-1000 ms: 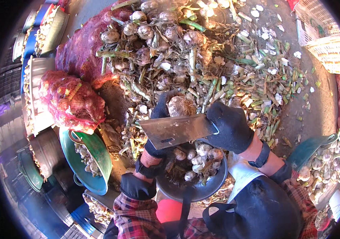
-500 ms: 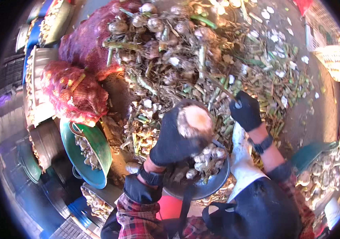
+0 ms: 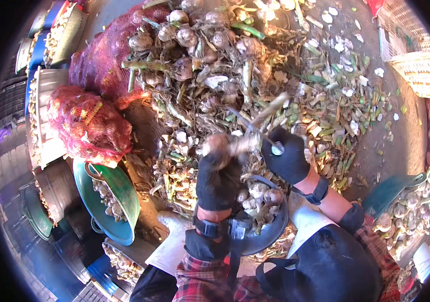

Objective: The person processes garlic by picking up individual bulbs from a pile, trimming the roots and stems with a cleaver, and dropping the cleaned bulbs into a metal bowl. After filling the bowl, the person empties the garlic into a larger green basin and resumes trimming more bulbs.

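Head view: a blurred, round, pale-brown garlic bulb [image 3: 215,145] is near the centre, gripped by the black-gloved left hand [image 3: 218,181]. At its three o'clock, the black-gloved right hand [image 3: 286,157] clenches a grey metal knife [image 3: 241,118]; at five o'clock, a round dark bowl [image 3: 271,238] holds whitish bulbs [image 3: 259,198].

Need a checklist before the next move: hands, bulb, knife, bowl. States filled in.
1. Left hand holding the bulb: ok.
2. Right hand gripping the knife: ok.
3. Dark gloves on both hands: ok.
4. Knife edge clear of left hand: cannot tell, seen nearly edge-on and blurred.
5. Stalk cut through: cannot tell, motion blur.
6. Bowl near the hands, bulbs inside: ok.
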